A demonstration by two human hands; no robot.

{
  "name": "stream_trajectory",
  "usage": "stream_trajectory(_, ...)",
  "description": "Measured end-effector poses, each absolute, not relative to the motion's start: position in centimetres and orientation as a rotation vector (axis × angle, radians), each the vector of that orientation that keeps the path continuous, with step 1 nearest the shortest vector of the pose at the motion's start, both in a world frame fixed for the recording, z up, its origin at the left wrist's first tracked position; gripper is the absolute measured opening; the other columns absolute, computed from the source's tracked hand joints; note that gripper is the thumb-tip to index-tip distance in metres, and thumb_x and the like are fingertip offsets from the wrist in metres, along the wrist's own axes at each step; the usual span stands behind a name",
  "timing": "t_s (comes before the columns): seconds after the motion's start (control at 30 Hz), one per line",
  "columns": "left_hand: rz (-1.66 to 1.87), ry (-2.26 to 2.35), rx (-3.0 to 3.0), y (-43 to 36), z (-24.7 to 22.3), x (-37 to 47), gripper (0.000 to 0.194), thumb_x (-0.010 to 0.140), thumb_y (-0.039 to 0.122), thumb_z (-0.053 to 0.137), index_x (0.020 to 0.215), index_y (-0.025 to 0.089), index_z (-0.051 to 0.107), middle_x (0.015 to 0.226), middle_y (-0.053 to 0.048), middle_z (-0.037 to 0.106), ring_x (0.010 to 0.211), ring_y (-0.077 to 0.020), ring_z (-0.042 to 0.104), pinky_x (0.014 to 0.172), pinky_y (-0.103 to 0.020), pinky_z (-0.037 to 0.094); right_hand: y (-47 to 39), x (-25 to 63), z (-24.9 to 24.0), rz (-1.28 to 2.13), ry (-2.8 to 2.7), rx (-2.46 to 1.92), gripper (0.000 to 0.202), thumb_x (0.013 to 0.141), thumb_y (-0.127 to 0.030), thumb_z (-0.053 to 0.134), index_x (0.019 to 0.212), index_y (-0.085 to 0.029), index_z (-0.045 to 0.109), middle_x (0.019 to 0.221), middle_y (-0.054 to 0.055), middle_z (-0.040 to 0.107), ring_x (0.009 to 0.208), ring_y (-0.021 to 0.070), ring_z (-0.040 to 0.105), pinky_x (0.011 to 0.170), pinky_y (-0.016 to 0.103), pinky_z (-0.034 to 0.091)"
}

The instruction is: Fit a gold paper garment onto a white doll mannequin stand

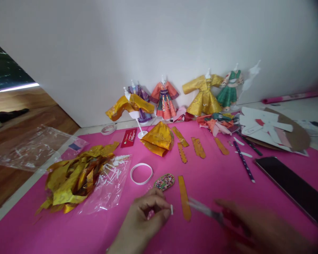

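Between thumb and forefinger, my left hand (151, 215) pinches a small white strip (171, 209). My right hand (262, 225), smeared by motion, is around red-handled scissors (205, 209) whose blades point left at the strip. A yellow-orange fabric strip (184, 199) with a pointed lower end lies between the two hands. Just beyond my left fingertips sits an oval piece covered in colourful beads (164, 182). A white ring of tape (141, 174) rests above my left hand.
Gold fabric scraps (76, 176) and a clear plastic bag (111, 190) lie left. Behind stand miniature robes on stands, including a coral one (164, 100). A folded gold skirt (159, 139) lies mid-mat. Rightward are a dotted pen (243, 160), a phone (294, 187) and paper pieces (265, 125).
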State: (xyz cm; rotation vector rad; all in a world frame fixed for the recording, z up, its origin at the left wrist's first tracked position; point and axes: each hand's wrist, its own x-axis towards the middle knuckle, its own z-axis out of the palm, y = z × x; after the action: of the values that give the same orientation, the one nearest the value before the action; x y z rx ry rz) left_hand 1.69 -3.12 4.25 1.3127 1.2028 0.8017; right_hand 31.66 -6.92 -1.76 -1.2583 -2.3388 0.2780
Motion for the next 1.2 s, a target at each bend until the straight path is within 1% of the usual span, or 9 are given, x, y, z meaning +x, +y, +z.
stream_trajectory(0.13, 0.741, 1.236, 1.190, -2.8, 4.1, 1.0, 0.015, 0.071, 0.037, 0.075, 0.073, 0.022, 0.074, 0.080, 0.000, 0.063, 0.078, -0.0178, 0.054, 0.075, -0.030, 0.041, -5.6, 32.8, -1.5, 0.092, -2.251, -1.615, 0.022, 0.089, -0.035, 0.057, 0.107, -0.028, 0.068, 0.091, 0.005, 0.076, 0.070, 0.0241, 0.073, 0.056, 0.032, 0.058)
stream_trajectory(0.2, 0.695, 1.231, 1.130, -2.7, 3.7, 0.9, 0.019, 0.069, 0.038, 0.078, 0.079, 0.022, 0.076, 0.080, 0.000, 0.066, 0.076, -0.0176, 0.054, 0.073, -0.029, 0.042, -4.8, 33.2, -1.5, -0.073, -2.261, -1.652, 0.025, 0.091, -0.043, 0.055, 0.103, -0.028, 0.071, 0.090, 0.007, 0.074, 0.069, 0.0261, 0.071, 0.057, 0.038, 0.057)
stream_trajectory(0.3, 0.618, 1.156, 1.027, -2.6, 2.6, 1.4, 0.026, 0.065, 0.038, 0.080, 0.084, 0.021, 0.075, 0.073, 0.001, 0.064, 0.065, -0.0143, 0.051, 0.065, -0.027, 0.041, -3.5, 33.8, -2.1, -0.188, -2.256, -1.768, 0.030, 0.091, -0.049, 0.055, 0.100, -0.027, 0.073, 0.086, 0.007, 0.070, 0.067, 0.0267, 0.069, 0.051, 0.038, 0.053)
stream_trajectory(0.53, 0.487, 0.947, 0.930, -2.1, -0.7, 2.8, 0.028, 0.064, 0.037, 0.081, 0.084, 0.017, 0.075, 0.068, 0.002, 0.060, 0.054, -0.0089, 0.047, 0.056, -0.023, 0.037, -1.4, 33.6, -4.2, 0.034, -2.155, -1.947, 0.026, 0.087, -0.038, 0.063, 0.108, -0.024, 0.071, 0.097, 0.006, 0.077, 0.079, 0.0301, 0.073, 0.061, 0.040, 0.054)
stream_trajectory(0.77, 0.446, 0.974, 0.910, -1.5, -2.6, 2.9, 0.043, 0.057, 0.052, 0.086, 0.078, 0.017, 0.074, 0.058, 0.006, 0.055, 0.049, -0.0064, 0.041, 0.052, -0.022, 0.031, -0.8, 33.4, -2.8, 0.187, -2.232, -1.854, 0.032, 0.085, -0.021, 0.057, 0.115, -0.020, 0.069, 0.096, 0.006, 0.075, 0.078, 0.0208, 0.070, 0.067, 0.031, 0.051)
stream_trajectory(0.93, 0.390, 1.061, 0.923, -1.8, -3.3, 2.8, 0.047, 0.054, 0.058, 0.083, 0.073, 0.018, 0.070, 0.049, 0.008, 0.048, 0.043, -0.0064, 0.035, 0.048, -0.023, 0.024, -2.2, 30.9, -0.2, 0.395, -2.105, -1.775, 0.019, 0.090, -0.019, 0.051, 0.099, -0.020, 0.067, 0.083, 0.004, 0.069, 0.071, 0.0180, 0.064, 0.063, 0.029, 0.046)
stream_trajectory(1.0, 0.383, 1.061, 0.936, -2.0, -3.3, 2.8, 0.045, 0.056, 0.058, 0.082, 0.071, 0.018, 0.068, 0.047, 0.009, 0.045, 0.044, -0.0074, 0.034, 0.048, -0.024, 0.024, -3.1, 28.6, 0.9, 0.635, -2.045, -1.636, 0.015, 0.090, -0.015, 0.050, 0.086, -0.021, 0.064, 0.076, 0.001, 0.064, 0.066, 0.0147, 0.058, 0.059, 0.026, 0.043)
stream_trajectory(1.1, 0.400, 1.053, 0.964, -2.3, -3.2, 2.8, 0.047, 0.055, 0.062, 0.081, 0.064, 0.019, 0.063, 0.044, 0.009, 0.040, 0.047, -0.0093, 0.035, 0.050, -0.024, 0.024, -4.2, 25.2, 2.0, 0.922, -2.082, -1.437, 0.015, 0.079, -0.007, 0.057, 0.081, -0.021, 0.062, 0.075, -0.002, 0.061, 0.065, 0.0123, 0.053, 0.056, 0.023, 0.037)
stream_trajectory(1.2, 0.424, 1.022, 0.970, -2.5, -3.1, 2.9, 0.051, 0.056, 0.066, 0.080, 0.060, 0.019, 0.059, 0.045, 0.008, 0.039, 0.050, -0.0099, 0.036, 0.053, -0.025, 0.025, -4.6, 23.3, 2.3, 1.025, -2.049, -1.388, 0.020, 0.075, -0.001, 0.059, 0.079, -0.021, 0.061, 0.074, -0.004, 0.059, 0.063, 0.0107, 0.050, 0.055, 0.022, 0.034)
